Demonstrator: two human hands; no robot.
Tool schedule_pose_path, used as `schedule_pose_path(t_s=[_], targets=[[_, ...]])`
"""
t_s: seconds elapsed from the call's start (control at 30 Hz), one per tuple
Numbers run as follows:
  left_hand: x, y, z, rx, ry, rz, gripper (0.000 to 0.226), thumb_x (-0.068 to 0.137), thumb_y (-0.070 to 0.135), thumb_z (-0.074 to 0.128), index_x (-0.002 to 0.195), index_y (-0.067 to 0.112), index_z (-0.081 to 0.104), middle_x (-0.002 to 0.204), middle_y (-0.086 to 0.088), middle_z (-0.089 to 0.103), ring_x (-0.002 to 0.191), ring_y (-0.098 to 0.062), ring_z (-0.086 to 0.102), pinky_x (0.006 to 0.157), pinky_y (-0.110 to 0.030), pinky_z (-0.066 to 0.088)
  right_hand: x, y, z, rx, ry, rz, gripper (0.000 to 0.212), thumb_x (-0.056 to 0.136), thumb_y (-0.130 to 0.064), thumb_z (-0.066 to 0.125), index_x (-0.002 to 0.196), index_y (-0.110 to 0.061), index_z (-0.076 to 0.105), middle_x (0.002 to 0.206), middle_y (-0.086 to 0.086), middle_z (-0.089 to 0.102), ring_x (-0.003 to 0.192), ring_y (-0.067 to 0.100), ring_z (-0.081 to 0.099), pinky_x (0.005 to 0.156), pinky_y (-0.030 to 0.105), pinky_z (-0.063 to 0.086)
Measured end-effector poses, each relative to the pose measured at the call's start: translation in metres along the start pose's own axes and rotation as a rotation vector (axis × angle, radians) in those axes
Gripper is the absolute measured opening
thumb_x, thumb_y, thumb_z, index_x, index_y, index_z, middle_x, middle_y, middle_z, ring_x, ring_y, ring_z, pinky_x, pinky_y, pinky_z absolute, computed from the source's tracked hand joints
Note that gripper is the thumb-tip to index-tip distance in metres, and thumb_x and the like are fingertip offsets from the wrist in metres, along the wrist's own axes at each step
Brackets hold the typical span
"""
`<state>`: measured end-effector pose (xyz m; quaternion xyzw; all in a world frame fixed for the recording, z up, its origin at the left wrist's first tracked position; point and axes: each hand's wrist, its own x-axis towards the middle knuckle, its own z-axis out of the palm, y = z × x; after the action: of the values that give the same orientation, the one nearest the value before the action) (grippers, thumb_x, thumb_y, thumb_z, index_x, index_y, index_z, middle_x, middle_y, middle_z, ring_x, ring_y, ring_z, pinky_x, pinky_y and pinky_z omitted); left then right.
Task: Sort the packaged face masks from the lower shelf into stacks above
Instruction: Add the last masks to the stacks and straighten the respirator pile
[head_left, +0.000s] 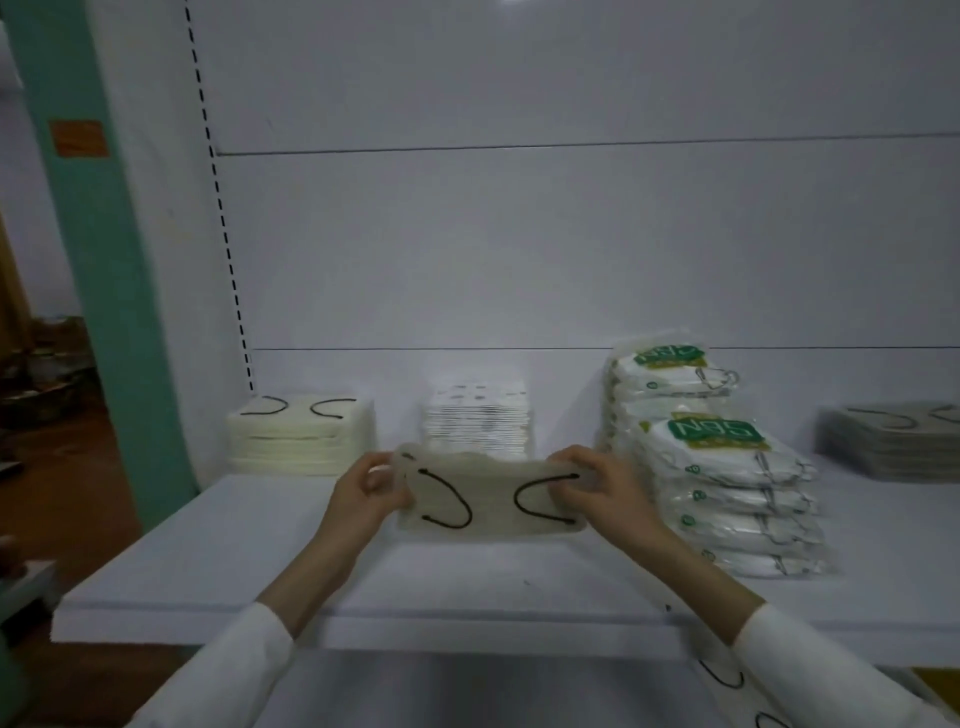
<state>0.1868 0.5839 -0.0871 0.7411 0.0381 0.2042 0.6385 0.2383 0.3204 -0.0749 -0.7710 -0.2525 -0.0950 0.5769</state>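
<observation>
A white shelf board (218, 561) runs across the view. Behind it is a white back panel (519, 249) with a slotted upright (228, 270) at its left edge. Further left stands a green pillar (98, 260) bearing an orange label (79, 138), with brown floor (78, 467) beside it.

Two hands in white sleeves (249, 660) hold one packaged cream mask with black ear loops (491, 493) above the middle of the shelf. The left hand (363, 496) pinches its left end and the right hand (605, 488) its right end, with fingers (571, 462) curled over the top edge.

Five piles stand on the shelf:
- One cream stack (301, 441) lies beyond the left fingers.
- One white printed stack (478, 421) stands behind the pack, between the hands.
- Two N95 piles lie just right of the right fingers, the front one (727, 483) close to them and the back one (670, 384) behind it.
- One grey stack (893, 441) lies well to the right.

Below the right forearm, black loops on the lower shelf (722, 675) show partly.
</observation>
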Motion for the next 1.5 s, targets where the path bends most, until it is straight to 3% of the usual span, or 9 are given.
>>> schedule_pose_path(t_s=[0.1,0.23,0.33,0.5,0.67,0.8,1.17,1.3,1.5], targets=[[0.002,-0.011,0.004,-0.010,-0.017,-0.049,0.034,0.072,0.000,0.066,0.103,0.008,0.058,0.094,-0.009,0.064,0.079,-0.019,0.060,0.059,-0.018,0.047,-0.002,0.015,0.014,0.240,0.072,0.185,0.048,0.076,0.007,0.071,0.115,-0.017,0.056,0.093,-0.003,0.066,0.074,0.005,0.064,0.060,0.016,0.051],[0.001,-0.021,0.010,-0.017,-0.026,-0.058,0.032,0.066,0.009,0.060,0.098,0.007,0.057,0.093,-0.017,0.066,0.081,-0.025,0.061,0.069,-0.033,0.048,-0.002,0.027,0.032,0.456,0.158,0.312,0.042,0.069,0.004,0.075,0.108,-0.005,0.061,0.090,0.009,0.070,0.072,0.019,0.067,0.051,0.024,0.050],[0.006,-0.029,0.008,0.034,0.029,-0.048,0.022,0.074,0.008,0.058,0.095,0.013,0.058,0.095,-0.023,0.062,0.082,-0.028,0.058,0.072,-0.038,0.048,0.001,0.029,0.038,0.339,0.188,0.262,0.029,0.072,0.001,0.073,0.097,-0.011,0.065,0.084,0.003,0.069,0.069,0.013,0.065,0.050,0.023,0.048],[0.003,-0.046,0.000,0.177,0.030,-0.006,0.015,0.086,-0.002,0.053,0.083,0.011,0.061,0.076,-0.004,0.061,0.074,-0.020,0.054,0.065,-0.029,0.042,-0.008,0.049,0.039,0.204,0.203,0.293,0.023,0.071,-0.006,0.069,0.092,-0.015,0.064,0.091,0.004,0.068,0.087,0.022,0.063,0.070,0.031,0.052],[-0.002,-0.031,-0.003,0.210,0.080,0.116,0.019,0.085,-0.001,0.059,0.077,0.016,0.064,0.066,0.007,0.064,0.066,-0.010,0.058,0.068,-0.023,0.046,-0.020,0.034,0.020,-0.017,0.224,0.121,0.022,0.075,0.007,0.060,0.069,-0.013,0.060,0.061,-0.002,0.057,0.060,0.006,0.051,0.060,0.023,0.041],[-0.014,0.014,0.021,0.067,0.052,0.260,0.024,0.082,-0.008,0.060,0.073,0.014,0.064,0.062,0.010,0.065,0.058,-0.002,0.058,0.060,-0.012,0.047,-0.044,0.002,-0.029,-0.064,0.279,-0.045,0.013,0.080,0.006,0.064,0.073,-0.004,0.063,0.068,0.004,0.065,0.067,0.008,0.062,0.067,0.018,0.048],[-0.083,0.083,0.255,-0.159,-0.388,0.321,0.022,0.076,-0.006,0.070,0.082,0.015,0.068,0.072,0.001,0.072,0.069,-0.009,0.066,0.066,-0.015,0.053,-0.173,-0.003,-0.263,-0.065,0.729,0.067,0.027,0.076,0.010,0.069,0.080,-0.017,0.069,0.069,-0.008,0.072,0.069,0.005,0.068,0.066,0.013,0.052],[-0.109,0.087,0.356,-0.106,-0.439,0.284,0.023,0.077,-0.004,0.071,0.078,0.019,0.069,0.074,-0.002,0.071,0.069,-0.008,0.065,0.067,-0.014,0.052,-0.215,0.015,-0.344,-0.151,0.799,0.169,0.025,0.078,0.005,0.070,0.080,-0.020,0.071,0.073,0.000,0.072,0.075,0.017,0.069,0.069,0.024,0.054],[-0.125,0.101,0.473,-0.043,-0.448,0.219,0.014,0.076,0.004,0.072,0.079,0.018,0.072,0.056,0.009,0.064,0.066,-0.010,0.065,0.076,-0.032,0.057,-0.239,0.041,-0.448,-0.204,0.817,0.272,0.017,0.081,-0.001,0.069,0.090,-0.015,0.070,0.082,0.009,0.072,0.084,0.029,0.068,0.084,0.045,0.054]])
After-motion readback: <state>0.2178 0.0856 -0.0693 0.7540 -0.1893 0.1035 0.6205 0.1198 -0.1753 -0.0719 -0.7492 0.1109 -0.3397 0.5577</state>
